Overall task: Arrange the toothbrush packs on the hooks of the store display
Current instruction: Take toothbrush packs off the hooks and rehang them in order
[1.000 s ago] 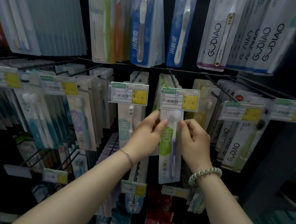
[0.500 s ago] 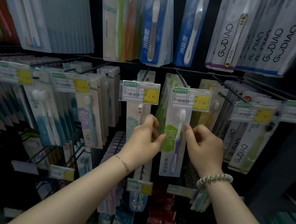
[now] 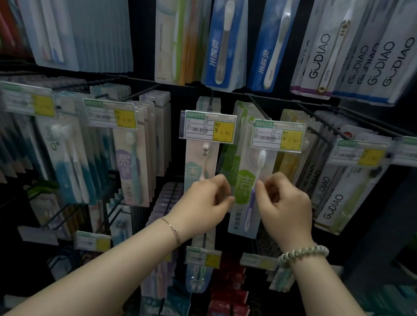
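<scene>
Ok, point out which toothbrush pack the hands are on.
The green-patch pack with the purple-handled brush; left hand and right hand pinch its sides.

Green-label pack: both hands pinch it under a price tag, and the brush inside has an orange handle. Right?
No: the head view shows the brush has a purple handle, not an orange one. The rest holds: the left hand and right hand pinch the pack under the price tag.

Blk back panel (image 3: 143, 30), dim shop light.
</scene>
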The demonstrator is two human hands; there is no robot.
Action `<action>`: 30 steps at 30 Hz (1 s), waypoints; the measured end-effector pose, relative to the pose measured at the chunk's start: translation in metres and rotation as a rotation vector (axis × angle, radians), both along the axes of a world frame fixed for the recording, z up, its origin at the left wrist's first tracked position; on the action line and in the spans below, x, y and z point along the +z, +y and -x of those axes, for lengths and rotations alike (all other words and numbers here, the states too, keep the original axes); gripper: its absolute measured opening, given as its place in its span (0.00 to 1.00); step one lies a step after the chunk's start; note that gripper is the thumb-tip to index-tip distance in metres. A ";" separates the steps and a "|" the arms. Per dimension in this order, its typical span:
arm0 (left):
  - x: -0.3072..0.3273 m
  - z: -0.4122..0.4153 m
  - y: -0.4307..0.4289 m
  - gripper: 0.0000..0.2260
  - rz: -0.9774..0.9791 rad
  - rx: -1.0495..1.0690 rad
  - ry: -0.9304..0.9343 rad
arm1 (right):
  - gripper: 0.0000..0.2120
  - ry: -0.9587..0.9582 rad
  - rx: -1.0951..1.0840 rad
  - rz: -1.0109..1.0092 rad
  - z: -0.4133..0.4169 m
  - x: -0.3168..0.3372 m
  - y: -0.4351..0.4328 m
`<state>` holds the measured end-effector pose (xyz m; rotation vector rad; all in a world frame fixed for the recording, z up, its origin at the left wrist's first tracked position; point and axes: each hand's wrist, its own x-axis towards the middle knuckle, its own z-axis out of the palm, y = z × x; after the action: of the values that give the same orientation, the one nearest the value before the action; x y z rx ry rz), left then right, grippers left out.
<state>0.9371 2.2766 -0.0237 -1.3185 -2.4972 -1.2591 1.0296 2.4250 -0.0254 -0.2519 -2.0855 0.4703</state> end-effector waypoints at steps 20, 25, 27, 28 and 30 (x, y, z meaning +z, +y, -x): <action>-0.005 0.034 -0.105 0.04 0.228 0.105 0.228 | 0.08 -0.318 0.234 -0.285 0.050 -0.002 -0.102; -0.013 0.050 -0.144 0.02 0.282 0.159 0.234 | 0.09 -0.353 0.251 -0.302 0.070 -0.006 -0.139; -0.017 0.057 -0.160 0.04 0.304 0.192 0.242 | 0.08 -0.365 0.260 -0.292 0.078 -0.008 -0.152; -0.018 0.061 -0.167 0.05 0.316 0.207 0.244 | 0.08 -0.366 0.265 -0.291 0.082 -0.009 -0.158; -0.021 0.067 -0.181 0.05 0.335 0.224 0.237 | 0.08 -0.362 0.277 -0.288 0.088 -0.012 -0.171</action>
<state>0.8698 2.0954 -0.0449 -1.1182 -2.6635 -0.6212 0.9414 2.2541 -0.0374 0.1345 -2.5252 0.2943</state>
